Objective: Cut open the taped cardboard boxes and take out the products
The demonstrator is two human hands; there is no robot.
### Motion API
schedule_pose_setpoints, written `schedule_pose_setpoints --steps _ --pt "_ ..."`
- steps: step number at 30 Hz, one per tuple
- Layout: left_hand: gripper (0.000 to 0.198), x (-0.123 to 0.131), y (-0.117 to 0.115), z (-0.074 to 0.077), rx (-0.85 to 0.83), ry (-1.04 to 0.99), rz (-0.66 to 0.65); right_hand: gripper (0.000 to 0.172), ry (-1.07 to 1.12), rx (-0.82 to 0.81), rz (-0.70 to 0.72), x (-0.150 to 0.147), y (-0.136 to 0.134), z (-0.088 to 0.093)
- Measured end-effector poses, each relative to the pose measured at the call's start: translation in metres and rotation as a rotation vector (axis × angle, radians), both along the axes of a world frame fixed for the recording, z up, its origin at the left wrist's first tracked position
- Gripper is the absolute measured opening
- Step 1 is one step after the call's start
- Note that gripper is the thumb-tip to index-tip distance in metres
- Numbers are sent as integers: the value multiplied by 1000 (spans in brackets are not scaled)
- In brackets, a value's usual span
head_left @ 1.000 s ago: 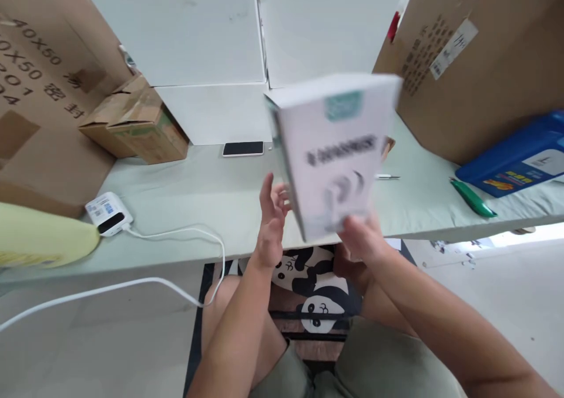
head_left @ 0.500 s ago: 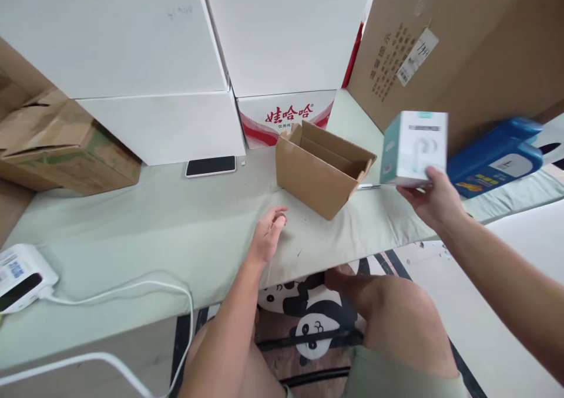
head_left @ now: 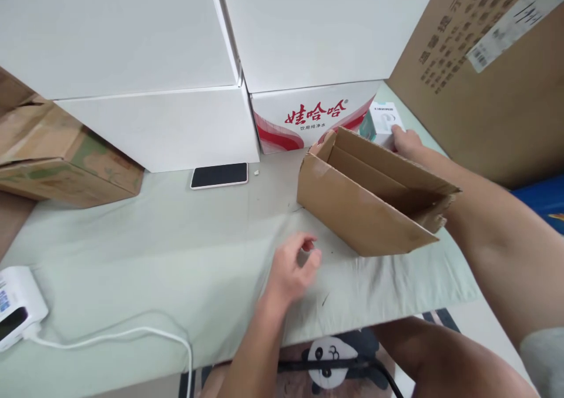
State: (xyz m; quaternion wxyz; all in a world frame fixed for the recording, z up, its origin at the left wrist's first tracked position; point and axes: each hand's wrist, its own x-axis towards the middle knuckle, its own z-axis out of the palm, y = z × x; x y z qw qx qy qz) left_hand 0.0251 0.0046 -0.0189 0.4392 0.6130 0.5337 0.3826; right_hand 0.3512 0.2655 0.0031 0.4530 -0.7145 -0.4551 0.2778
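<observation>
Behind the open-topped cardboard box (head_left: 348, 207), my right hand (head_left: 408, 142) grips a small white and teal earphone box (head_left: 384, 122). That box is partly covered by my fingers and by the cardboard box's rim. My right forearm passes along the right side of the cardboard box. Nearer the front of the cloth-covered table (head_left: 145, 257), my left hand (head_left: 294, 266) hovers with curled fingers, a gap between thumb and forefinger, and nothing between them. It is to the left of the cardboard box and apart from it.
White cartons (head_left: 167, 131) stand along the back, one with red lettering. A phone (head_left: 219, 175) lies before them. A brown carton (head_left: 74, 151) is at left, a large one (head_left: 497, 104) at right, beside a blue container (head_left: 544, 201). A white device (head_left: 20, 304) trails a cable.
My right hand has carried the earphone box from the right side to behind the cardboard box. My left hand stays empty near the front. The camera view has shifted closer.
</observation>
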Motion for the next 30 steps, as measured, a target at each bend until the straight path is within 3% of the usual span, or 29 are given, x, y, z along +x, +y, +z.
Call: schedule_pose_setpoints --steps 3,7,10,15,19,23,27,30 --pt "24 2 0 0 -16 111 -71 27 124 -112 -175 -12 20 3" --pt "25 0 3 2 -22 167 -100 9 245 -112 -172 -28 9 12" --pt "26 0 2 4 -8 126 -82 13 319 -128 -135 -33 -33 24" --pt "29 0 -6 3 24 94 -53 14 388 -70 -54 -32 -134 60" --pt "31 -3 -11 2 79 87 -31 20 187 -71 67 -39 -200 88" --pt "30 -8 -13 3 107 80 -7 22 -56 -226 82 -46 -226 97" --pt "28 -13 -18 6 146 70 -8 15 195 -390 -5 -42 -236 94" --pt "29 -16 -22 7 145 64 -20 8 359 -391 -11 -44 -249 94"
